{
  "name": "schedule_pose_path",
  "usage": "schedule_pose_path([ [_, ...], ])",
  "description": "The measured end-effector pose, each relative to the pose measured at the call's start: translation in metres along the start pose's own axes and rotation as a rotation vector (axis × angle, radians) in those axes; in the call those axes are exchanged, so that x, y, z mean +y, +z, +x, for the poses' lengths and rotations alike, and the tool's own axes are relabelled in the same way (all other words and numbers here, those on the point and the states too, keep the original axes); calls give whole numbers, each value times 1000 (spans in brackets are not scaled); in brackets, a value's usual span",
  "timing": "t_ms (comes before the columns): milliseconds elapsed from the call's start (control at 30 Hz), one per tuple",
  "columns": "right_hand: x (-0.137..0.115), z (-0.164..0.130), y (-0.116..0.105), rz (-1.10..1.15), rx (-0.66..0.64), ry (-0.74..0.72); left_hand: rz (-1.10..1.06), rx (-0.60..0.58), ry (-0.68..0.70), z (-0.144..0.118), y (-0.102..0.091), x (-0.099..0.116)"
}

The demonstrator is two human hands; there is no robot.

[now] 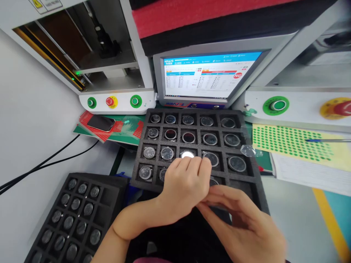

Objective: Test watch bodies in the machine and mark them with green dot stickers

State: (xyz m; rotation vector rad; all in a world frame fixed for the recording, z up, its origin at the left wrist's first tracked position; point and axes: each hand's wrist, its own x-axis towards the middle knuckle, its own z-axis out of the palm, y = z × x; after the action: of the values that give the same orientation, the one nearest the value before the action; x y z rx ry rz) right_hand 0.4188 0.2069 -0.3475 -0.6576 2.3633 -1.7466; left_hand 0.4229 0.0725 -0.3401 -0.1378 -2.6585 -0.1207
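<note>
My left hand (188, 182) is over the front of a black foam tray (257, 171), its back towards me and its fingers curled closed. Close against it, my right hand (241, 223) has thumb and forefinger pinched together beside the left fingers. Whatever they hold between them is hidden behind the left hand. Round dark watch heads (210, 139) sit in the tray's square compartments, some partly covered by my hands. One watch face (187, 155), just beyond the left knuckles, shines bright white.
A second foam tray (105, 197) with more watch heads lies lower left. Behind stand a monitor (211, 76) showing a red NG mark and machine panels with buttons (276, 105). A phone (101, 123), a green-dot sticker sheet (290, 140) and a pen (326, 140) lie around.
</note>
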Motion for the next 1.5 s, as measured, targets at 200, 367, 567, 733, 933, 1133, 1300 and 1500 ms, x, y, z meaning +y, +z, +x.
schedule_pose_path([
  [200, 0, 0, -7, -123, -29, -113, -51, -174, -100, -1, -1, 2],
  [367, -1, 2, -2, -71, 12, -90, -29, -152, -112, 0, 0, 3],
  [567, 3, 9, -7, 124, -132, -17, -225, -326, -123, 0, 0, -2],
  [733, 1, 12, -11, 141, -176, -5, -280, -331, -198, -3, 9, -2],
  [933, -4, 8, -7, 153, -125, 5, -282, -389, -192, 0, 8, 0],
  [1133, -4, 13, -8, 270, -178, 106, -334, -514, -195, 6, 3, 0],
  [1300, -2, 20, -8, 272, -191, 158, -355, -735, -184, 14, -11, -4],
  [1500, 1, 28, -11, 361, -290, 218, -522, -673, -134, 6, -8, -2],
])
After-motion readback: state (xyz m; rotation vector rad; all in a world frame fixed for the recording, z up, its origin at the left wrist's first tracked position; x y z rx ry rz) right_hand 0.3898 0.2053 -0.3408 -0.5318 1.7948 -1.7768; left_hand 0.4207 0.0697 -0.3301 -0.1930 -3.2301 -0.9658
